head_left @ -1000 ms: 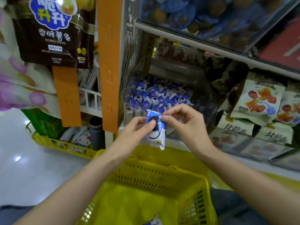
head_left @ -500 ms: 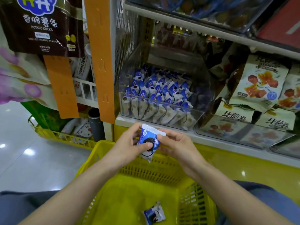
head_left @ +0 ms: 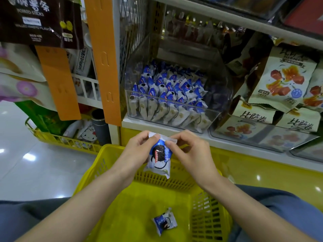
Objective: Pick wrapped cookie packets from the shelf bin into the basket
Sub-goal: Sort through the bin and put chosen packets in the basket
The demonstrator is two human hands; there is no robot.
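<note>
Blue-and-white cookie packet (head_left: 160, 157) pinched by its top seam between both my hands, hanging upright over the yellow basket (head_left: 209, 213). My left hand (head_left: 138, 151) grips the seam's left end, my right hand (head_left: 189, 152) the right end, thumbs and fingertips closed on the wrapper. One more packet (head_left: 164, 222) lies on the basket floor. Clear shelf bin (head_left: 176, 109) just behind my hands holds rows of the same packets. Snack bags (head_left: 286, 81) sit right of the bin.
</note>
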